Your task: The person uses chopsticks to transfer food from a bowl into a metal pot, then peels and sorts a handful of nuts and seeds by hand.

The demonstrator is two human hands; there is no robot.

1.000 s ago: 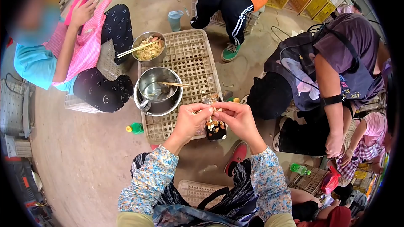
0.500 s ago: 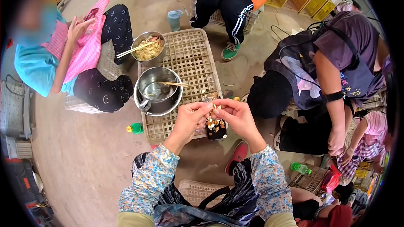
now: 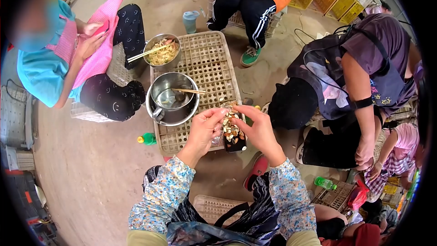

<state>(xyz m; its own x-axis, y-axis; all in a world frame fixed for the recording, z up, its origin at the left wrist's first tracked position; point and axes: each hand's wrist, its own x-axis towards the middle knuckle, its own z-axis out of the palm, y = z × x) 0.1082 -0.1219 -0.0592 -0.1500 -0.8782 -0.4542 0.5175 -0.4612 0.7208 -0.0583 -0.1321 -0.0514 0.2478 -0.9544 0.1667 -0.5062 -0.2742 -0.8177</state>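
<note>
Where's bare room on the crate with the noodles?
Widest: the crate's far half, right of the noodle bowl. Smaller: the near-left corner, between the nested steel vessels and the left hand. Crowded: the near-right corner, pale pieces beside the right hand.

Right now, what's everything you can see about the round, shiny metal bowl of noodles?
The round, shiny metal bowl stands upright, its mouth open. Inside lie pale yellow noodles, with some reddish bits near the far side. Two thin, light, wooden-looking chopsticks lie across its left rim, ends sticking out past the edge. The bowl is at the far left corner of the pale, grid-patterned plastic crate, partly beyond its edge. No hand touches it. Its underside is hidden.
</note>
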